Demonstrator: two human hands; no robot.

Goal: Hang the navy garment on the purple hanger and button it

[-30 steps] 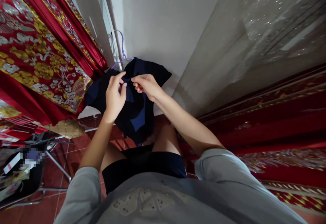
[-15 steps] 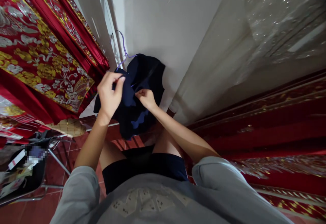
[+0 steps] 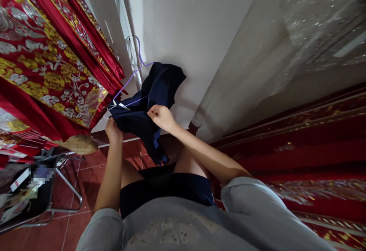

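Observation:
A dark navy garment (image 3: 162,83) hangs partly on a purple wire hanger (image 3: 139,49), whose hook is up by the narrow white post. The hanger's left shoulder and part of its lower bar show bare. At the garment's left end, my left hand (image 3: 113,131) is closed on its edge. My right hand (image 3: 161,117) pinches the front edge of the cloth near the middle. A small white label (image 3: 123,106) shows inside the garment. Lower down, the cloth hangs in folds with blue patches above my knees.
Red embroidered cloth (image 3: 51,60) with gold and silver patterns hangs at the left. Below it stands a black folding chair (image 3: 42,201) with items on its seat. A pale wall (image 3: 194,22) rises ahead. Clear plastic sheeting (image 3: 309,26) and red fabric (image 3: 300,155) are on the right.
My left hand has moved down and left, drawing the garment's left side outward. More of the purple hanger and the label now show. My right hand has shifted slightly down.

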